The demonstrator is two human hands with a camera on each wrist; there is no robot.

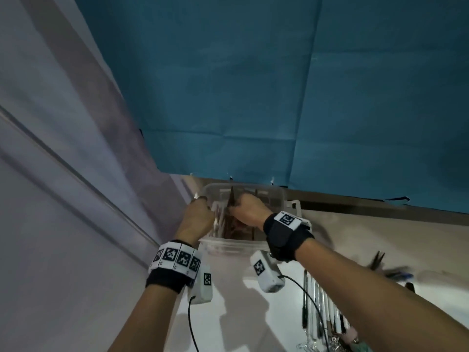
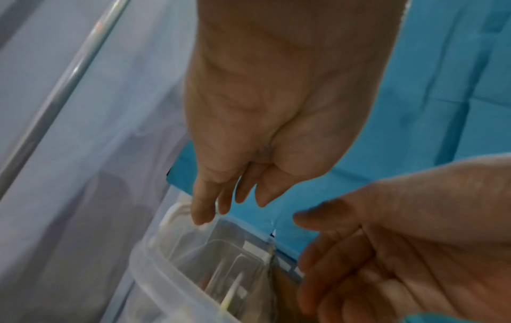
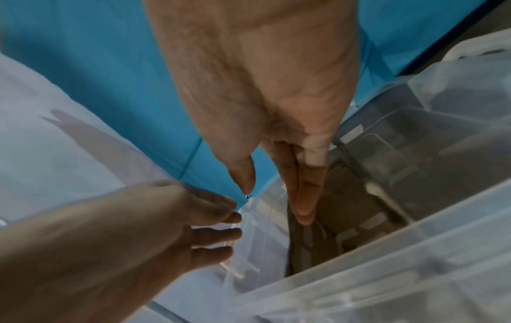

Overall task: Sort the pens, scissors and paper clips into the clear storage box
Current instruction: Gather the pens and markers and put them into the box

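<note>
Both hands work at the clear storage box point(image 1: 279, 196): left hand point(image 1: 196, 219) fingers straight, steadying its rim; right hand point(image 3: 276, 98) fingers together, pressing a dark item (unidentifiable) down inside; pens point(image 1: 319, 308) wait nearby

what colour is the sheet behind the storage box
Blue, a teal shade; the sheet shows best in the head view.

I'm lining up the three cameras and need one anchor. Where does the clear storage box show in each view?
Head: the clear storage box sits at centre, against the blue sheet, both hands over it.
Left wrist: bottom centre, its rim below the left hand.
Right wrist: lower right, the right hand reaching in.
Shared landmark: the blue sheet behind the box.
</note>
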